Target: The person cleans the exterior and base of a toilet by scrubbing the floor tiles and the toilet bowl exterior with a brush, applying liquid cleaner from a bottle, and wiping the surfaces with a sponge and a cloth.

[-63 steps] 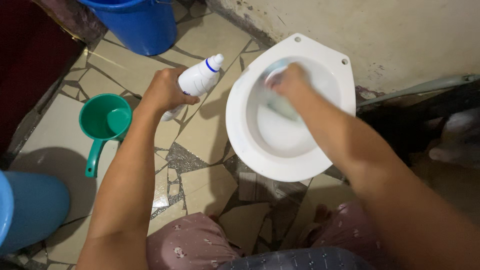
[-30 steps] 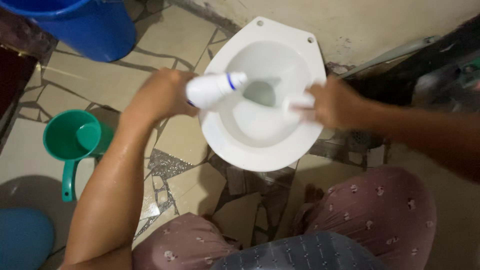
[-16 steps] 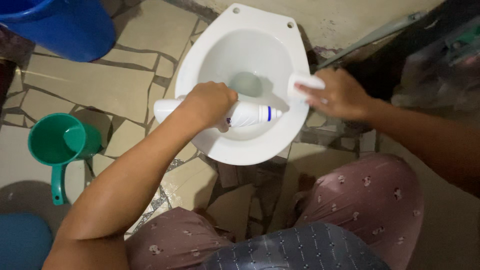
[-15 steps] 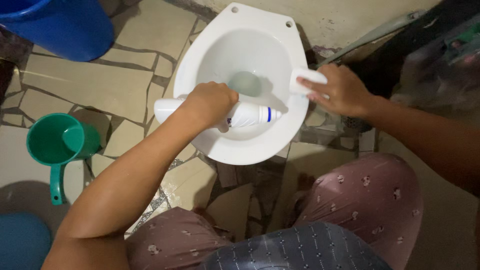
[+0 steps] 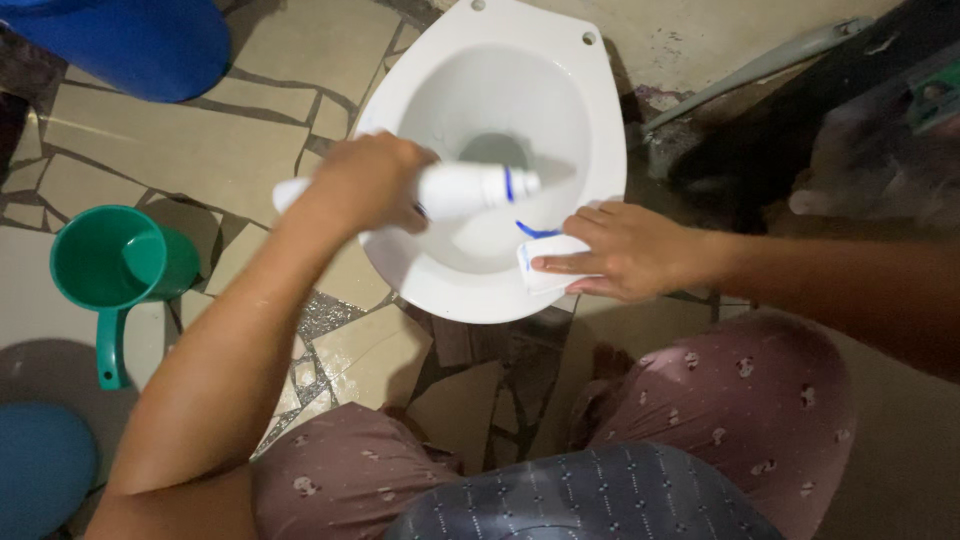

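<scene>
Over the white toilet bowl we hold the white bottle on its side in our left hand, fingers wrapped tight around its body, nozzle pointing across the basin. Since half a second ago a blue streak has appeared on the near rim, so cleaner now lies there, and our right hand has slid down from the far rim to press a white pad flat against the front edge beside it. The bottle's nozzle tip blurs into the porcelain, and the blue bucket is cut off at the top.
</scene>
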